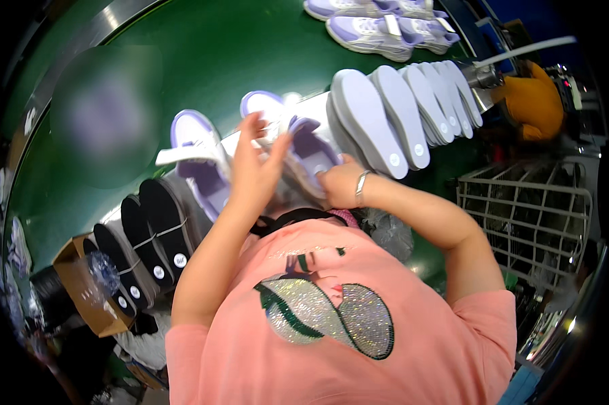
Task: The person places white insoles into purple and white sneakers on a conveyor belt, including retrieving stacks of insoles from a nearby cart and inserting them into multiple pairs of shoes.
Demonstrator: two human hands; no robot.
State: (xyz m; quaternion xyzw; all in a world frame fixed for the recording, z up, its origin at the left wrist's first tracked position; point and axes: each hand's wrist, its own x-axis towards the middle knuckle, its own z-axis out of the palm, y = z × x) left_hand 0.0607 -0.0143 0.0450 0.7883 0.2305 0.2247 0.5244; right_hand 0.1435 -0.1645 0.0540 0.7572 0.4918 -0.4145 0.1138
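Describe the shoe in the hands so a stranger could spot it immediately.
On the green conveyor belt, between the row of black insoles and the fan of lilac insoles, find the purple-and-white shoe. Unlike the strapped shoe beside it, both hands grip it.

Salmon-pink short-sleeved shirt [412,344], sequinned silver-and-green motif [324,314], slim bracelet [361,186], possibly metal, right wrist
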